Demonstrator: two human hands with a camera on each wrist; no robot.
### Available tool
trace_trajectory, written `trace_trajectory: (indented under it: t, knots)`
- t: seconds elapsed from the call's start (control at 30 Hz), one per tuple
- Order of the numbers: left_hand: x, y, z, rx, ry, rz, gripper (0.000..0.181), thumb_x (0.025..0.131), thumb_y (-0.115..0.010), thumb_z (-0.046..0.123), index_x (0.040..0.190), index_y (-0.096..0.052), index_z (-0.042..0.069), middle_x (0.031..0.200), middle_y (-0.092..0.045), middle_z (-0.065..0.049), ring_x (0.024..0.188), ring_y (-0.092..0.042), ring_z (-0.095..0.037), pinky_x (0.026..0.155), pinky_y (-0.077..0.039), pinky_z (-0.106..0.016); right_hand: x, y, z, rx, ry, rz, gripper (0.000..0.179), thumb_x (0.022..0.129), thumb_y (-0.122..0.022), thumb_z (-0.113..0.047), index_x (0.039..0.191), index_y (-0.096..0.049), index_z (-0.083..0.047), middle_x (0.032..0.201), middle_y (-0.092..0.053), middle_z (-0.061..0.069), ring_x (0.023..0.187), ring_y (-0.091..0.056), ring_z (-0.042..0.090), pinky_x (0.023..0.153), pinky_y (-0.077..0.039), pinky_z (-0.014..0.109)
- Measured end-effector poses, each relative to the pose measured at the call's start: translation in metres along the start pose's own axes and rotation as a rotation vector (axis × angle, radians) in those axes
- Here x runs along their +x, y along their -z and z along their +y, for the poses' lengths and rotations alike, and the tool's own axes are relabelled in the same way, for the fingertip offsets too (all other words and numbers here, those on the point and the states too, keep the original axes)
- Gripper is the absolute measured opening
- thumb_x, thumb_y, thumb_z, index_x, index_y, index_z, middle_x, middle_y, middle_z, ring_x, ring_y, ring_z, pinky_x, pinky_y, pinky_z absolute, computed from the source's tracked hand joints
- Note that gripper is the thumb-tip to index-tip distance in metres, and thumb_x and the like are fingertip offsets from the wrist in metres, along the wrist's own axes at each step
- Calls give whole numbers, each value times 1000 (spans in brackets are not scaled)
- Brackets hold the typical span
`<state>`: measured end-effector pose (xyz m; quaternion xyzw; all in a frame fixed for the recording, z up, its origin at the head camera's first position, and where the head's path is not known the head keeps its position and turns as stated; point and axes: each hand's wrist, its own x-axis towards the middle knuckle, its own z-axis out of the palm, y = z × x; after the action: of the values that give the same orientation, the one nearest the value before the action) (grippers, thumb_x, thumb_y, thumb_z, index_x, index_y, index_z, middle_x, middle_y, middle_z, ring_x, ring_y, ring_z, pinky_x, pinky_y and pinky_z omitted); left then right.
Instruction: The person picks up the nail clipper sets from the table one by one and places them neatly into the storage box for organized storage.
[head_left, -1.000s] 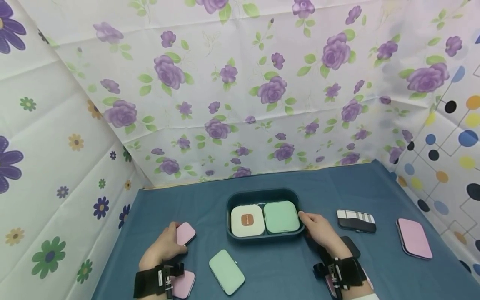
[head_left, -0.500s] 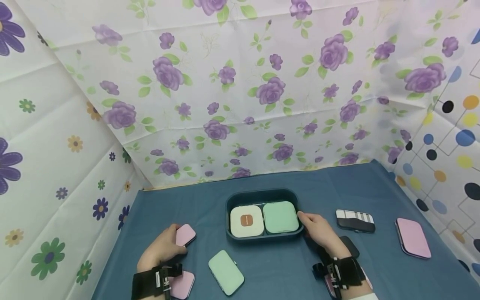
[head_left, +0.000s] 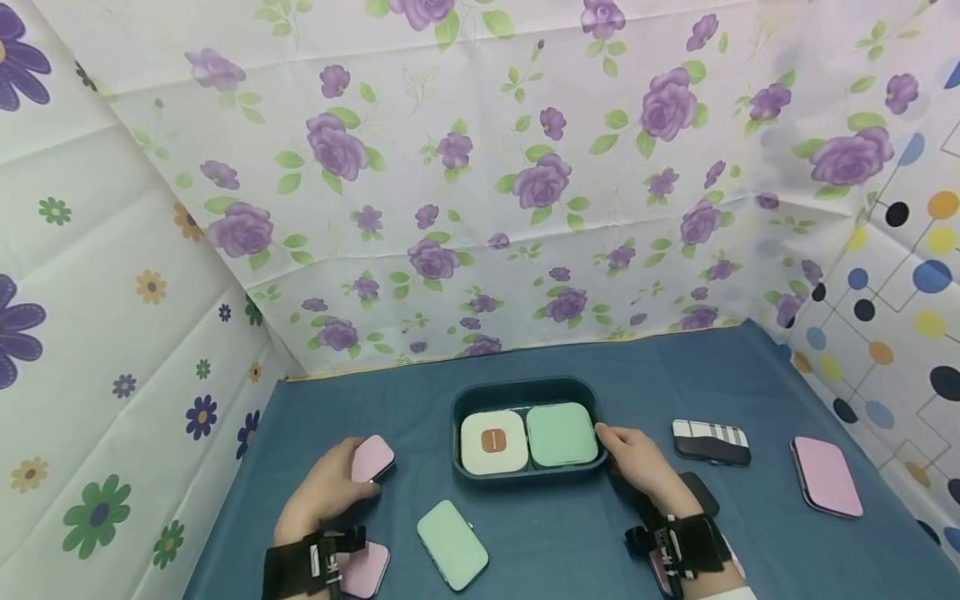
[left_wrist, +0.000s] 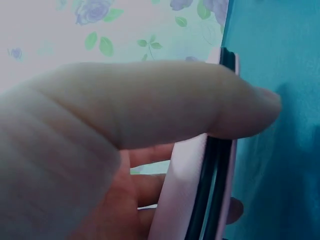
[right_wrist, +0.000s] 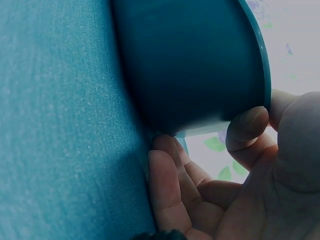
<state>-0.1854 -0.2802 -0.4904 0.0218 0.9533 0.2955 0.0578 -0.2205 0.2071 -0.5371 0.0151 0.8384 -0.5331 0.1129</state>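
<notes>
My left grip (head_left: 324, 487) holds a pink case (head_left: 374, 457), spread only as wide as the case, with the thumb laid across its side and fingers behind it. This case is to the left of the dark teal box (head_left: 525, 392); whether it touches the desk (head_left: 420, 417), I cannot tell. My right grip (head_left: 639, 457) pinches the rim of the box at its right end, almost closed. In the box, a white case (head_left: 497, 458) and a mint case (head_left: 562, 434) lie side by side. A pale green case (head_left: 453, 545) lies on the desk, between my two wrists.

Bright head view; dimmer, bluish wrist views
</notes>
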Motion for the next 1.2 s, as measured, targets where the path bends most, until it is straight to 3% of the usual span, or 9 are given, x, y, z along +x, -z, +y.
trace_trajectory:
  t: [0.4, 0.63, 0.9, 1.2]
  knots:
    - [0, 5, 26, -67, -86, 20, 80, 86, -84, 15, 151, -45, -10, 141, -60, -25, 116, -60, -33, 100, -50, -54, -2, 2, -1, 1, -2, 6, 58, 112, -49, -56, 76, -49, -10, 69, -46, 4, 67, -48, 23, 69, -45, 37]
    - [3, 6, 48, -140, -121, 101, 81, 89, -85, 15, 153, -40, -6, 140, -58, -24, 113, -60, -33, 95, -50, -51, -1, 3, 0, 2, -1, 9, 59, 112, -49, -57, 76, -49, -10, 68, -47, 4, 65, -48, 23, 66, -43, 36]
    - [12, -12, 69, -169, -187, 182, 75, 86, -86, 6, 150, -47, -5, 138, -58, -22, 114, -56, -35, 97, -49, -53, 0, 3, 3, 5, -13, 2, 59, 111, -50, -57, 75, -49, -11, 68, -47, 4, 63, -47, 22, 64, -43, 34]
    - [25, -38, 105, -189, -221, 169, 75, 85, -87, 5, 151, -52, 0, 139, -54, -21, 121, -53, -37, 98, -49, -59, 1, 2, 2, -4, 0, -11, 63, 109, -49, -64, 76, -50, -10, 70, -49, 5, 66, -51, 23, 64, -39, 34]
